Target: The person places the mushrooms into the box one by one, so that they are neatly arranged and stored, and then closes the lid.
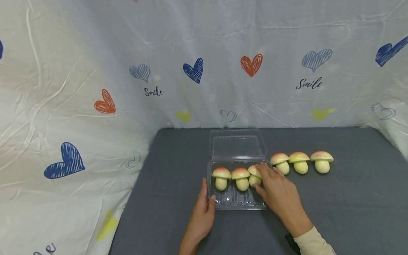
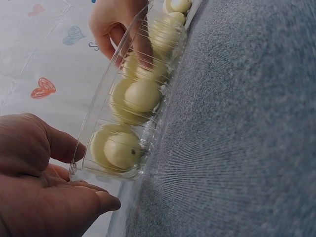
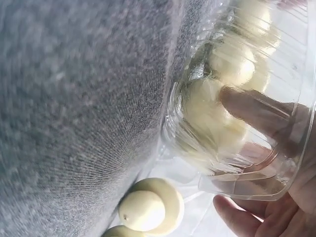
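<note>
A clear plastic container (image 1: 236, 203) lies on the table with its hinged lid (image 1: 237, 143) folded back. Two toy mushrooms (image 1: 221, 179) (image 1: 241, 179), pale stemmed with reddish-yellow caps, lie side by side in its base. My right hand (image 1: 280, 193) pinches a third toy mushroom (image 1: 254, 177) at the base's right end, thumb by the stem and fingers over the cap. In the right wrist view its thumb (image 3: 256, 108) shows through the clear wall. My left hand (image 1: 201, 217) holds the container's left edge, thumb at the rim and fingers along the outside.
Three more toy mushrooms stand in a row to the right of the container: one (image 1: 280, 163) close beside it, one (image 1: 299, 163) in the middle, one (image 1: 322, 162) farthest right. A dark grey cloth (image 1: 347, 212) covers the table. Behind hangs a white curtain (image 1: 220, 32) printed with hearts.
</note>
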`<state>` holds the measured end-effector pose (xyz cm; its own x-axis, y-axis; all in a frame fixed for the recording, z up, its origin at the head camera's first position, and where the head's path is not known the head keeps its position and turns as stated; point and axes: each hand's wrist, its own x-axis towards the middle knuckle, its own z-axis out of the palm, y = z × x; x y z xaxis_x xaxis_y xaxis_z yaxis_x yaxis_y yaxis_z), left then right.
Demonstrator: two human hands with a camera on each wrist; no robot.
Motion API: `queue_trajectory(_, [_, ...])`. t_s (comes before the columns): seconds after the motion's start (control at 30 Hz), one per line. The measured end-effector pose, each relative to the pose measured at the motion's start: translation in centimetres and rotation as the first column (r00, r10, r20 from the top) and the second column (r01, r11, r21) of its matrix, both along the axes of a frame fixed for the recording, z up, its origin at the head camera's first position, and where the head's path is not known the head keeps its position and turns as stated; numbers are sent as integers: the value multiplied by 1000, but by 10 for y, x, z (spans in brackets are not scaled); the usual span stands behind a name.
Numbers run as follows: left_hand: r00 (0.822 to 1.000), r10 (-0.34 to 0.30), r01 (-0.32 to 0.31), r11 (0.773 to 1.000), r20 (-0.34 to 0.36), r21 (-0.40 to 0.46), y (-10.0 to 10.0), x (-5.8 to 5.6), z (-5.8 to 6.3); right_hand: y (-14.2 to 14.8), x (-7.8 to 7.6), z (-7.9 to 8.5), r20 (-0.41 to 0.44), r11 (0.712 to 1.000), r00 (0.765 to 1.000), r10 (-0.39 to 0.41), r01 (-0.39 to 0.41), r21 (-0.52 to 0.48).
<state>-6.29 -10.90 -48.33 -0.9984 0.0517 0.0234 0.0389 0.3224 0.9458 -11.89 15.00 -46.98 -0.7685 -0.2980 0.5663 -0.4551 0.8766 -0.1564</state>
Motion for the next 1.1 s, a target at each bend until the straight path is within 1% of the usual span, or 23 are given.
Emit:
queue_trajectory(0.13, [1000, -5, 5, 1000, -8, 0, 0, 0, 0, -1, 1, 0, -5, 1000, 1000, 2, -2, -3])
queue_trajectory(0.33, [1000, -7, 7, 1000, -17, -2, 0, 0, -1, -1, 1, 0, 15, 1000, 1000, -8, 8, 10])
queue_trajectory(0.57, [1000, -15, 15, 1000, -9, 2, 0, 0, -1, -1, 1, -1, 39, 999, 999, -21, 20, 31])
queue_trajectory(0.93, [1000, -17, 17, 1000, -3, 11, 0, 0, 0, -2, 1, -1, 42, 999, 999, -15, 13, 29])
queue_trajectory(1.03, [1000, -12, 12, 1000, 0, 8, 0, 1, 0, -1, 1, -1, 75, 1000, 997, -16, 15, 17])
queue_trajectory(1.1, [1000, -10, 10, 1000, 2, 7, 0, 1, 0, 0, 2, 0, 121, 1000, 993, -12, 12, 2])
